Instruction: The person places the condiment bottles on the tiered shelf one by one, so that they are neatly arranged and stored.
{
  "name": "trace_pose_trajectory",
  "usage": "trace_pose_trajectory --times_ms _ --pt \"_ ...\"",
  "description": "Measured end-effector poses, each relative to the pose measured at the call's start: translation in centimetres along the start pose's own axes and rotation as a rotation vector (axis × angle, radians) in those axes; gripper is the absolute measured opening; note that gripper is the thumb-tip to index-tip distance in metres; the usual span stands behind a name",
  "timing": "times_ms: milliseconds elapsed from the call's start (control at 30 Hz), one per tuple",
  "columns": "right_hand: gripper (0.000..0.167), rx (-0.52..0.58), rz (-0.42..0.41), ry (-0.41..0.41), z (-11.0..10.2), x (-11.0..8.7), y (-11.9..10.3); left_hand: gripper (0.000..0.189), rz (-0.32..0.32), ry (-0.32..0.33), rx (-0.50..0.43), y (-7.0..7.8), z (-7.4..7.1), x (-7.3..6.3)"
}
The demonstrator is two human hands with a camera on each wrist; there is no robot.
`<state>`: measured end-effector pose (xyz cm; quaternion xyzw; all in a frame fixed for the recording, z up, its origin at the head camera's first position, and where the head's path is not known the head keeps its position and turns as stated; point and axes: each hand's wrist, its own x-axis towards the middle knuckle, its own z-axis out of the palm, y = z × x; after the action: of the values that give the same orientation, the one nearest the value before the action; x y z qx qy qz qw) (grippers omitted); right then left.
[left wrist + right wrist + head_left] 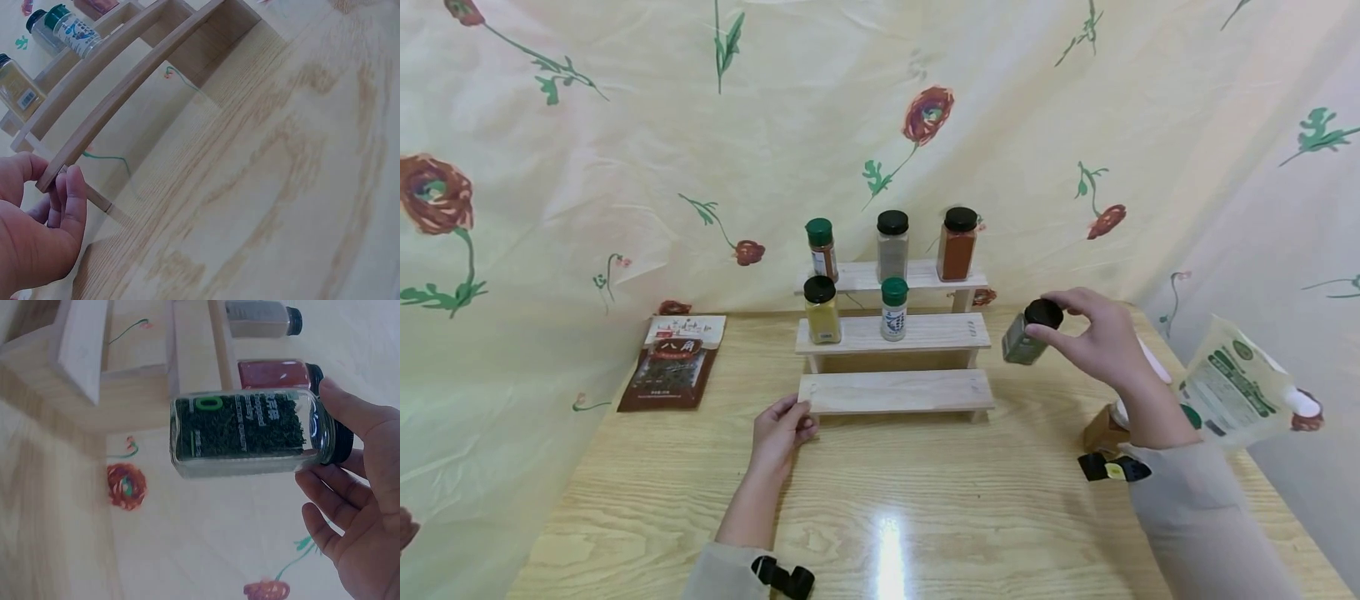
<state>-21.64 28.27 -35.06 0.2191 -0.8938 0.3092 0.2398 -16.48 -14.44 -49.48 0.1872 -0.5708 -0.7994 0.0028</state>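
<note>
My right hand (1093, 337) grips a glass jar of dried green herb (240, 428) by its black lid, in the air to the right of the wooden three-step rack (895, 392). With my left hand (778, 437) I pinch the left end of the rack's lowest step, as the left wrist view (47, 219) also shows. On the middle step stand a yellow spice jar (823, 321) with a black lid and a white-labelled shaker (894, 317) with a green lid. The top step bears a green-capped bottle (823, 254), a grey spice jar (892, 250) and a red-orange spice jar (957, 250).
A dark red packet (672, 367) lies at the back left of the wooden table (925, 500). Past my right forearm, a pale pouch (1236, 387) and a brown container (1102, 431) are partly hidden. Floral cloth (820, 108) hangs behind the table.
</note>
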Motion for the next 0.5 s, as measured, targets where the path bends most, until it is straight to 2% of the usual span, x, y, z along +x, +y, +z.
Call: trace_pose_trajectory --times_ms 300,500 --pt "0.041 0.044 -0.031 0.055 1.9 2.6 -1.3 0.040 0.003 0.007 -0.014 0.0 0.0 0.1" --pt "0.039 0.099 -0.047 0.031 3.1 4.1 -2.3 0.042 0.004 0.002 -0.017 0.0 -0.1 0.1"
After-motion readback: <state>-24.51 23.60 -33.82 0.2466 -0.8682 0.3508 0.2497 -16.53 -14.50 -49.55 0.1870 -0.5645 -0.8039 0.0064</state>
